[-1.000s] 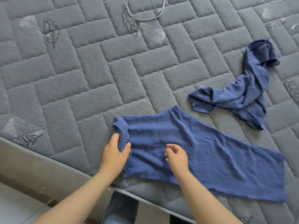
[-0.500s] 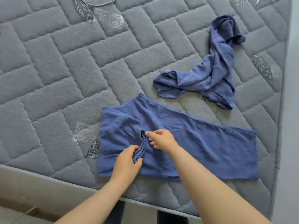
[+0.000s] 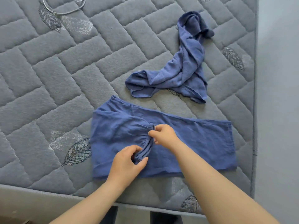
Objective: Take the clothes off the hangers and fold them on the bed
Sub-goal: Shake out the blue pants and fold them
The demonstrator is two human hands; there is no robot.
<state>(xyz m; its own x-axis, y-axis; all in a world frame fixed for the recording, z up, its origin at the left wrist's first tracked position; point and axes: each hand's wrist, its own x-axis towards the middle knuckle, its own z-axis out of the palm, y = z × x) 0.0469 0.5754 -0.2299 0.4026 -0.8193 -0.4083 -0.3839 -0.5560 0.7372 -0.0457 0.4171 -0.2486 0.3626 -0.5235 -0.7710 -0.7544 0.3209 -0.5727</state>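
A pair of blue trousers (image 3: pixel 202 143) lies flat near the front edge of the grey quilted mattress (image 3: pixel 64 78). Its waist end is folded over to the right, so the gathered elastic waistband (image 3: pixel 145 146) sits on the middle of the garment. My left hand (image 3: pixel 127 164) pinches the near end of that waistband. My right hand (image 3: pixel 163 135) pinches its far end. A second blue garment (image 3: pixel 181 71) lies crumpled and twisted on the mattress behind the trousers.
A thin wire hanger (image 3: pixel 64 8) lies at the mattress's far edge, partly cut off by the frame. The mattress's right edge (image 3: pixel 254 94) runs along a pale wall. The bed's front edge (image 3: pixel 48 191) is just below my arms.
Both hands have carried the waistband from the trousers' left end rightward over the legs, making a fold. The view has swung right.
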